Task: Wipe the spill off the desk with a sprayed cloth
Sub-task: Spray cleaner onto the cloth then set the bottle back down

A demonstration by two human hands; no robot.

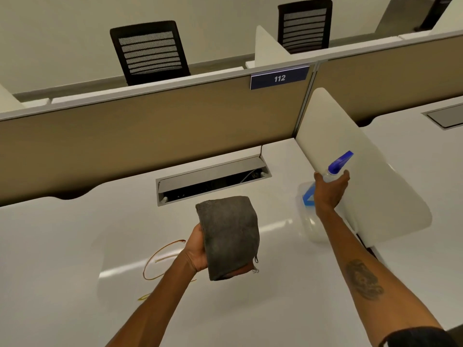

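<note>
Grey cloth (229, 236) folded, held above white desk (75, 246); orange spill (160, 259) left; clear spray bottle (335, 169) upright, blue nozzle.

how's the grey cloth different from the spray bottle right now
The grey cloth is soft, dark and folded; the spray bottle is rigid, clear plastic with a blue trigger head. The cloth is held up above the desk in the left hand; the bottle stands upright on the desk by the white divider, the right hand around its neck. Each is in one hand.
</note>
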